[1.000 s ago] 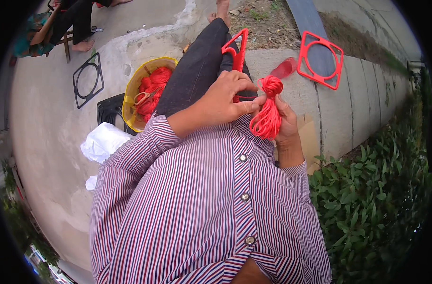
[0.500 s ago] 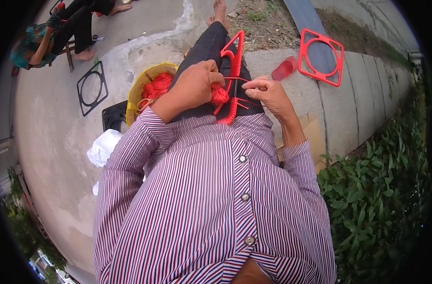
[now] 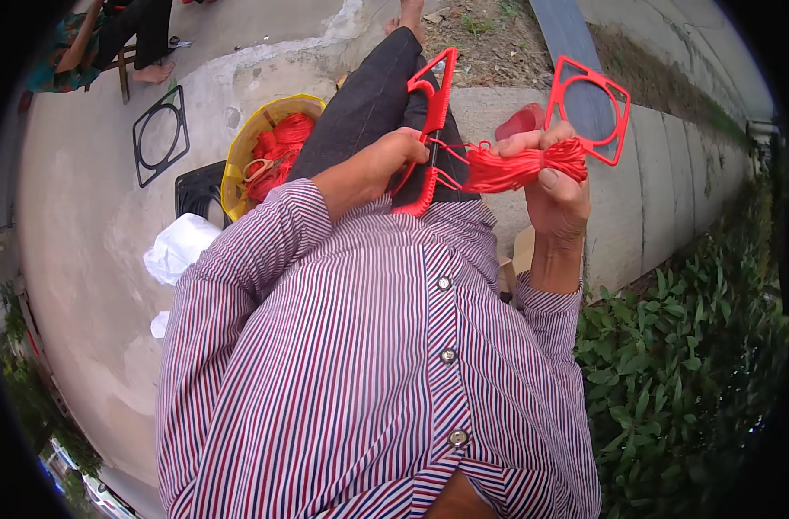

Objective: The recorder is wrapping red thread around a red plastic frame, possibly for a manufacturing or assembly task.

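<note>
In my raised right hand (image 3: 560, 195) is a bundle of red cord (image 3: 507, 170), fingers and thumb closed round its far end. Strands run left from the bundle to a red plastic frame (image 3: 431, 121) that lies across my lap, tilted. My left hand (image 3: 386, 164) is closed at the frame's left side, by the gap where the strands meet it; its fingertips are partly hidden. Left of my leg, a yellow bucket (image 3: 233, 177) holds more red cord (image 3: 286, 138) and scissors with tan handles (image 3: 258, 169).
A second red frame (image 3: 615, 130) leans at the right by a grey board (image 3: 576, 52). A red translucent piece (image 3: 520, 121) lies behind my right hand. Black frames (image 3: 184, 138) and a white bag (image 3: 182, 246) are left. Another person (image 3: 135, 35) sits far left; bushes (image 3: 662, 372) grow at right.
The cord bundle has gone from under my left hand into my right hand, which has moved right and closed round it. My left hand has shifted to the frame's side.
</note>
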Action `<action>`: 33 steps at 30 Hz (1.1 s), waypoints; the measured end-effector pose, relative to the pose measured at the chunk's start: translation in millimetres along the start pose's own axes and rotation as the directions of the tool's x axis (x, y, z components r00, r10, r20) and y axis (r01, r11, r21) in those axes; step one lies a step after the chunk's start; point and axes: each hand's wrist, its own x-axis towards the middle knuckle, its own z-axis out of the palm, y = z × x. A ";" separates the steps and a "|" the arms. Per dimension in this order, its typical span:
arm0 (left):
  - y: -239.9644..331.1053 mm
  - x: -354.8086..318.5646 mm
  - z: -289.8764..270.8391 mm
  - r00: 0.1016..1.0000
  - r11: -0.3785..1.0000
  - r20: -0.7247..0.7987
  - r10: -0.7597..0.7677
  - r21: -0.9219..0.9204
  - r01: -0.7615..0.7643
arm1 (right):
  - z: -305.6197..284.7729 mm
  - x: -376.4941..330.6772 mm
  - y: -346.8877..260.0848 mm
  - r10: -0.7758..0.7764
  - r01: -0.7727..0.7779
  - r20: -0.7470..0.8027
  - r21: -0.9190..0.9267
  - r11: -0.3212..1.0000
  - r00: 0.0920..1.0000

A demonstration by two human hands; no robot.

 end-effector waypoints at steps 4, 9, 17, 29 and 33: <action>-9.5 3.2 4.7 0.999 0.990 0.037 -0.017 -0.139 0.022 | 28.3 -10.4 -49.3 -0.036 -0.144 0.382 0.433 0.890 0.924; -13.4 9.0 1.9 0.999 0.975 0.049 0.005 -0.223 0.006 | 73.7 -33.8 -92.8 -0.048 -0.272 0.463 0.597 0.754 0.885; -1.2 -26.9 33.2 0.699 0.441 -0.021 0.715 0.789 -0.428 | 67.7 -21.5 -107.7 -0.226 -0.118 0.454 0.613 0.781 0.862; 13.0 -18.3 -18.5 0.951 0.444 -0.031 0.306 0.889 -0.114 | -13.9 7.6 47.2 0.374 -0.024 0.151 -0.906 0.423 0.915; 4.6 -20.5 -9.5 0.910 0.432 -0.068 0.410 0.893 -0.128 | -1.7 9.8 86.1 0.366 -0.270 -0.021 -0.714 0.646 0.931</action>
